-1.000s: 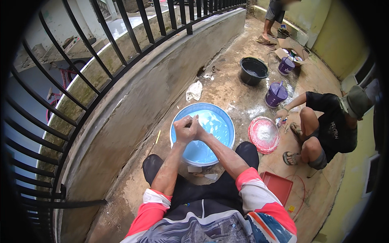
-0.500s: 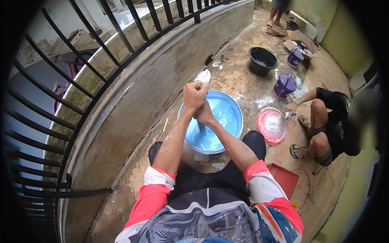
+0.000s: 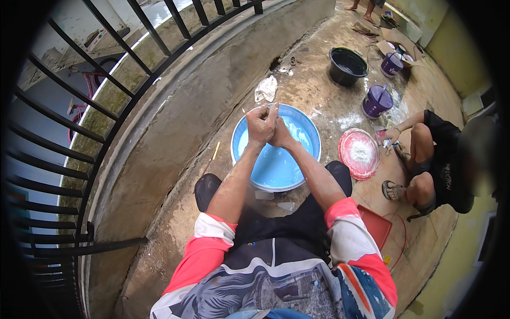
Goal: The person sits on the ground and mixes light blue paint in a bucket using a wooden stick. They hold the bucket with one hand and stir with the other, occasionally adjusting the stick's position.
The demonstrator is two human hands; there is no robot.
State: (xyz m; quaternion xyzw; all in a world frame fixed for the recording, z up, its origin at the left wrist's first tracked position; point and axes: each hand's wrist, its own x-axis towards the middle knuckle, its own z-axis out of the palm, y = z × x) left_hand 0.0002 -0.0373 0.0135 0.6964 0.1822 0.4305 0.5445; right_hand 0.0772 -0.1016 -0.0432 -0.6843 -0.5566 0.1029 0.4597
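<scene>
A round bucket (image 3: 239,157) of light blue paint (image 3: 276,167) stands on the ground between my knees. Above its far half, my left hand (image 3: 260,126) and my right hand (image 3: 280,133) are closed together, one against the other, around what looks like a stirring stick. Its shaft is mostly hidden behind my hands and wrists. A crumpled white cloth (image 3: 265,89) lies on the ground just past the bucket, apart from my hands. By the bucket's near side rests a scraper with a pale blade (image 3: 286,206).
On the right, a person (image 3: 433,154) squats by a red lid (image 3: 359,154) dusted with white powder. Purple pails (image 3: 376,102) and a black tub (image 3: 347,66) stand farther off. A red tray (image 3: 375,227) lies near my right knee. A wall with black railings (image 3: 101,159) curves along the left.
My hands have shifted slightly right and turned over the paint. The grey shaft seen below them earlier is now hidden. The white cloth, formerly partly covered by my hand, shows whole.
</scene>
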